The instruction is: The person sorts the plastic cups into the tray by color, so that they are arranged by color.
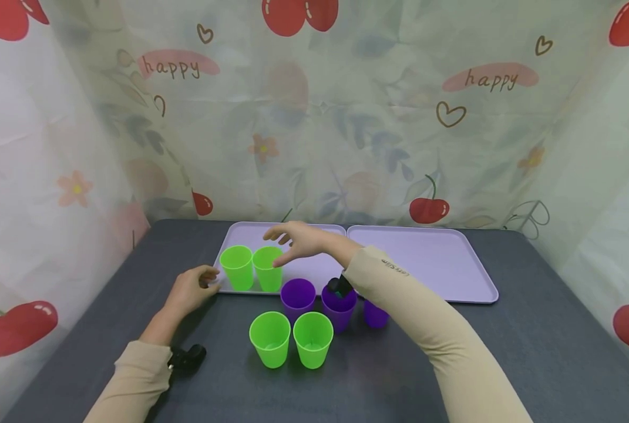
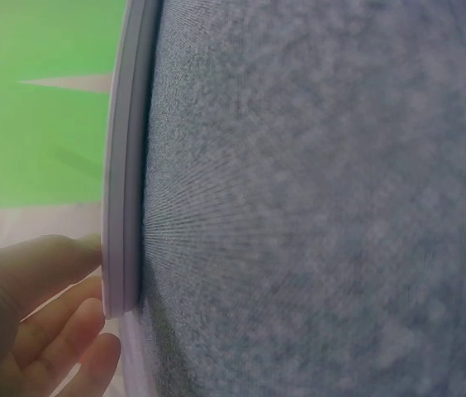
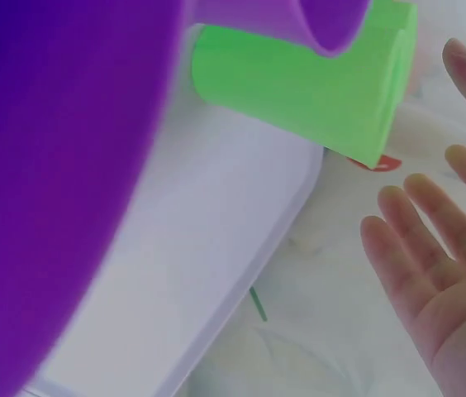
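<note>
My left hand is at the front left corner of the left lilac tray, its thumb and bent fingers holding the edge. In the left wrist view the thumb meets the tray's rim. Two green cups stand upright on that tray, a left one and a right one. My right hand hovers over the right cup with fingers spread, holding nothing; the right wrist view shows its fingers apart from the green cups.
Before the tray stand three purple cups, one left, one in the middle and one partly behind the right sleeve. Two more green cups, one beside another, are nearer. A second lilac tray adjoins on the right.
</note>
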A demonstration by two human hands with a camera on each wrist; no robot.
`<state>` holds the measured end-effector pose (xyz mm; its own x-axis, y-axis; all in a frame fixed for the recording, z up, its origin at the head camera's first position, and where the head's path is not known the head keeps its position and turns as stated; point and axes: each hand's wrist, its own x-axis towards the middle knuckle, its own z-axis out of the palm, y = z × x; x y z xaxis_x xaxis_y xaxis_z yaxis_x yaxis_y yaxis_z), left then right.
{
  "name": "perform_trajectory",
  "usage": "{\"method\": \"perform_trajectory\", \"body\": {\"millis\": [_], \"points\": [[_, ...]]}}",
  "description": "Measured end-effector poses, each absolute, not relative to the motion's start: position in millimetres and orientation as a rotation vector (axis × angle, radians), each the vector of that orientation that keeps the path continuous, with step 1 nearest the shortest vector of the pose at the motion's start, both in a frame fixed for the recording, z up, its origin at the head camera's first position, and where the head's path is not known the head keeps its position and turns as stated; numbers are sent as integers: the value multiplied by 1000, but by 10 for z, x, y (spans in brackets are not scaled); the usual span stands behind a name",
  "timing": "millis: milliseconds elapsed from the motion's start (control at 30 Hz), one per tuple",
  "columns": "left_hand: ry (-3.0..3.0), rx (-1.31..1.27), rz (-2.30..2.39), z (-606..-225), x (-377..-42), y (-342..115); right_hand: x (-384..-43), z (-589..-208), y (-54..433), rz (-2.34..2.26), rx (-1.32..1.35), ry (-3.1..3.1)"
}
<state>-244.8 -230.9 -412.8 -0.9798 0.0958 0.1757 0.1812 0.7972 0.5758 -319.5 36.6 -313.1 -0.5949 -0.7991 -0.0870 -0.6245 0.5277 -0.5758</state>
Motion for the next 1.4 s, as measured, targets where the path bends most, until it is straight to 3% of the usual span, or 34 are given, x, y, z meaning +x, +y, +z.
{"method": "perform_trajectory", "body": {"millis": [567,1400], "points": [[-2850,-209,-905,-4118,-2448,-2309,-2744,-2923,924,-1012,-1253,2437],[-2843,-214,-911,-4148,-2460,-2305,-2186,-3216,1553,-1282,-1244,2477]]}}
